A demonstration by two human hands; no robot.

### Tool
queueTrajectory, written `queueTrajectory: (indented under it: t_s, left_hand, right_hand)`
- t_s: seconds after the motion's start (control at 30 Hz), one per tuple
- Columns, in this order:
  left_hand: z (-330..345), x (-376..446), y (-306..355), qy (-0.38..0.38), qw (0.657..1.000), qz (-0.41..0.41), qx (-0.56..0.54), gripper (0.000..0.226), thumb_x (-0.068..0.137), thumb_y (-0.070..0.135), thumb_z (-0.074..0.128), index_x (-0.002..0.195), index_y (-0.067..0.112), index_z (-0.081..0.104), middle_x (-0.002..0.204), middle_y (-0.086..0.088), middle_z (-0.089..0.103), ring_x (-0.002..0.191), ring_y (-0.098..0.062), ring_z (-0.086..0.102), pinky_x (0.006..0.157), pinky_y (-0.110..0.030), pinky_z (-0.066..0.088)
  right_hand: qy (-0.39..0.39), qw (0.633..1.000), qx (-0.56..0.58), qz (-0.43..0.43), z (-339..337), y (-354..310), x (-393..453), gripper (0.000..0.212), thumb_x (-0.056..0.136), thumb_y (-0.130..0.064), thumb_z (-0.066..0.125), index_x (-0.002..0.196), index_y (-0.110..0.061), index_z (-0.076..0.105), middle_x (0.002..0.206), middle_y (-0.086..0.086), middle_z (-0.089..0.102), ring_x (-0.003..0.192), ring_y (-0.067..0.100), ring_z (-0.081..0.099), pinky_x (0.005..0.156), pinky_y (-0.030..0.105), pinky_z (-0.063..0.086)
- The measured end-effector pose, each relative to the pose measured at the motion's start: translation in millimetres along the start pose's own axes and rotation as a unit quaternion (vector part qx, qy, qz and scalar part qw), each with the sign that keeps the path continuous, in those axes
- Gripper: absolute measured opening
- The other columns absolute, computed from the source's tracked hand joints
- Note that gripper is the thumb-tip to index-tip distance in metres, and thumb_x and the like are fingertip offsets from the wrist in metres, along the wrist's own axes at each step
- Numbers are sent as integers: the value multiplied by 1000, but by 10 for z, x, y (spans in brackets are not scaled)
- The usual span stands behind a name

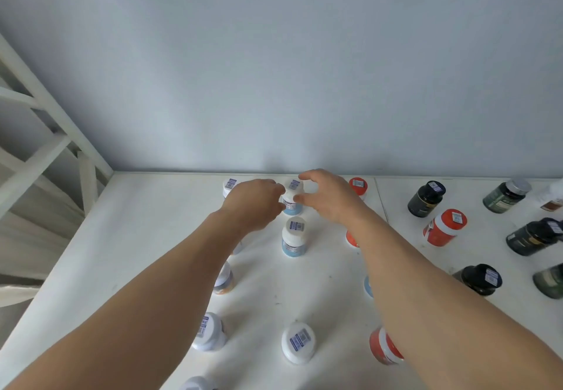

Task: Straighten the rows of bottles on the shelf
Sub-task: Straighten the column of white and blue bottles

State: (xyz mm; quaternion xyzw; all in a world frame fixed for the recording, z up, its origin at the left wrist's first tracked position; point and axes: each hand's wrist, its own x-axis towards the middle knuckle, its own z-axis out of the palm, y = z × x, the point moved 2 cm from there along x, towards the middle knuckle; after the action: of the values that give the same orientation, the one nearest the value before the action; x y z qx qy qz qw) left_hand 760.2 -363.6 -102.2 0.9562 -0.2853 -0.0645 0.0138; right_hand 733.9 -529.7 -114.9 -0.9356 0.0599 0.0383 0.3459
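White shelf (152,237) under a grey wall: my left fingers (278,196) and right fingers (300,198) close narrowly around the back bottle (293,194). Light, stiff, smooth plastic, I'd judge; grip below the cap.

Pale grey-blue wall (304,69) filling far half, soft daylight spreading evenly over it. White slatted frame (36,133) leaning at left. White shelf (146,237) running below wall, thin seam (379,197) dividing it at right.
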Motion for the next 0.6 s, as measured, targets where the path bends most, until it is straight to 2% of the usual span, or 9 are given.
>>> queueTrajectory:
  t_s: [0.2, 0.37, 0.47, 0.6]
  left_hand:
    - [-147, -269, 283, 40, 999, 9, 24, 32, 97, 38, 43, 120, 21, 58, 118, 2, 61, 105, -21, 59, 77, -37, 50]
    - [-301, -635, 589, 76, 996, 44, 32, 25, 96, 35, 44, 108, 20, 60, 107, 0, 60, 92, -24, 61, 61, -32, 37]
    - [-347, -922, 740, 100, 993, 56, 22, 27, 96, 37, 43, 109, 21, 60, 106, 1, 61, 94, -24, 61, 63, -31, 40]
    - [-340, -1435, 970, 115, 991, 74, 10, 34, 97, 39, 43, 123, 22, 58, 119, 3, 60, 104, -25, 60, 79, -36, 50]
  right_hand:
    - [13, 994, -99, -49, -285, -130, -454, 35, 91, -37, 61, 124, -27, 62, 129, -8, 60, 116, 16, 54, 93, 29, 40]
    - [18, 984, -164, -61, -375, -217, -988, 36, 95, -40, 55, 128, -28, 60, 131, -8, 58, 117, 16, 53, 89, 27, 39]
    - [39, 985, -159, -52, -406, -264, -1379, 36, 94, -41, 55, 127, -28, 60, 127, -4, 60, 112, 19, 57, 89, 30, 43]
    - [76, 984, -153, -43, -451, -313, -1954, 35, 94, -41, 54, 126, -26, 62, 130, -2, 60, 114, 21, 57, 93, 32, 45]
